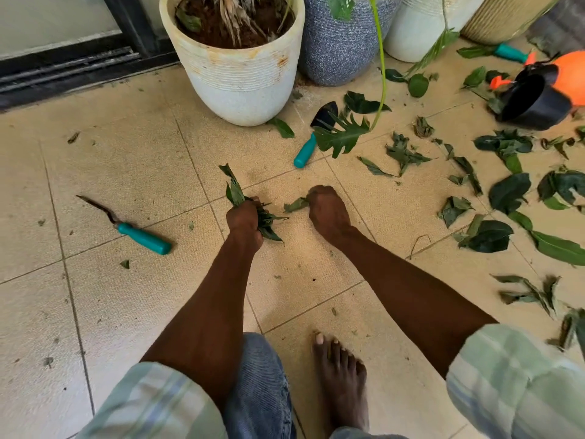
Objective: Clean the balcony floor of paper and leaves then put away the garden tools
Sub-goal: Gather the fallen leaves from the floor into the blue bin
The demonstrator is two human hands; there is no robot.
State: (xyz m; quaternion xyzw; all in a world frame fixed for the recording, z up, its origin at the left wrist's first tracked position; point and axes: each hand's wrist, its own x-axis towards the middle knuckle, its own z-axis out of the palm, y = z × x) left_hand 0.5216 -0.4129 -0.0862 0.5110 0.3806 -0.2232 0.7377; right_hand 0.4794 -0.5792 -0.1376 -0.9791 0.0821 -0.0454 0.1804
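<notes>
Far left: a sliding door track [63, 69] borders the tiled floor [126, 312]. A narrow weeding tool [133, 231] with a teal handle lies flat on the tiles, well apart from both hands, blade end pointing up-left.

Centre-left: the left hand [243, 221] is clenched around a bunch of leaves [253, 210]; leaf ends project above and below the fist. The hand is low, at or just above floor level.

Centre: a cream plant pot [240, 74] holding soil stands behind the hands. A grey speckled pot [338, 49] stands just beside it on the right. A teal-handled trowel [311, 141] lies in front of the two pots, its blade partly covered by a large lobed leaf [343, 134] hanging on a stem.

Centre-right: the right hand [327, 210] is curled, knuckles up, fingertips pinching a single leaf [296, 205] against the floor. A bare foot [343, 381] rests on the tiles below.

Right: loose leaves [506, 191] are scattered across the floor from the pots to the right frame edge. A white pot [421, 26] and a ribbed beige pot [503, 17] stand at the top. A black pot [535, 101] lies on its side touching an orange object [573, 76]. Another teal-handled tool [509, 52] lies near the beige pot, its working end hidden.
</notes>
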